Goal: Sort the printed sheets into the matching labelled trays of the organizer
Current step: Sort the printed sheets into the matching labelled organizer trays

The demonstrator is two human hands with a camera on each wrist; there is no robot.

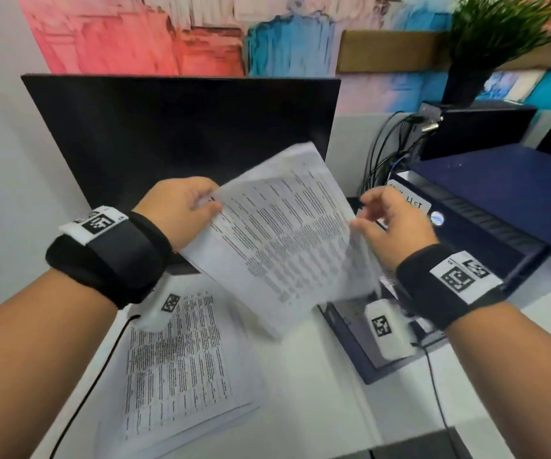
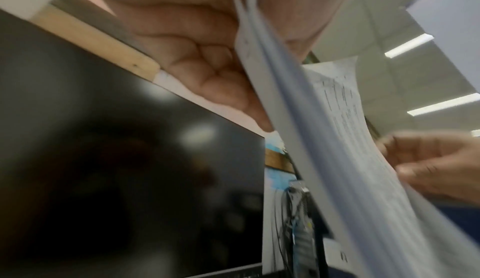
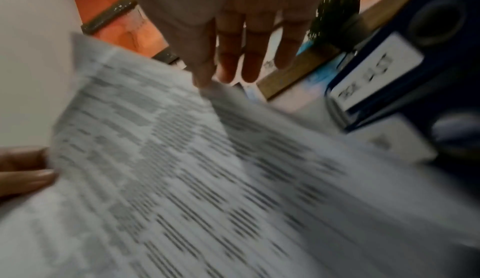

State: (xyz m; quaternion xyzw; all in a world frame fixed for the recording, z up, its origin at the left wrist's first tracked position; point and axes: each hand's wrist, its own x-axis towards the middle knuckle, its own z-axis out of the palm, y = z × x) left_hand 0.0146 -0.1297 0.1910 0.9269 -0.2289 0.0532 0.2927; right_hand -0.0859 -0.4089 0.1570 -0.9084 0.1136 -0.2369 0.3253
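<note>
— Above the white desk (image 1: 317, 392), what do the two hands have?

— Printed sheets (image 1: 280, 240), held up tilted in front of the dark monitor (image 1: 175, 134). The left hand (image 1: 181, 210) grips their left edge, thumb on top and fingers curled beneath; the left wrist view shows the paper edge-on between thumb and folded fingers (image 2: 207, 73), and more than one sheet seems to be there, though blur makes that uncertain.

— And the right hand?

— The right hand (image 1: 396, 223) is at the sheets' right edge. The wrist camera shows its fingers (image 3: 249, 52) straight and close together, with the thumb tip meeting the paper's edge. A firm pinch cannot be told from the blurred frames.

— Where are the other papers?

— A second stack of printed sheets (image 1: 181, 376) lies flat on the desk, below the left wrist.

— And the organizer?

— The dark blue organizer (image 1: 499, 210) stands to the right, just beyond the right hand, with a white label (image 1: 410, 197) on a tray front; its lettering is too smeared to read. Black cables (image 1: 390, 154) hang behind it, and a green plant (image 1: 499, 31) sits higher up.
</note>
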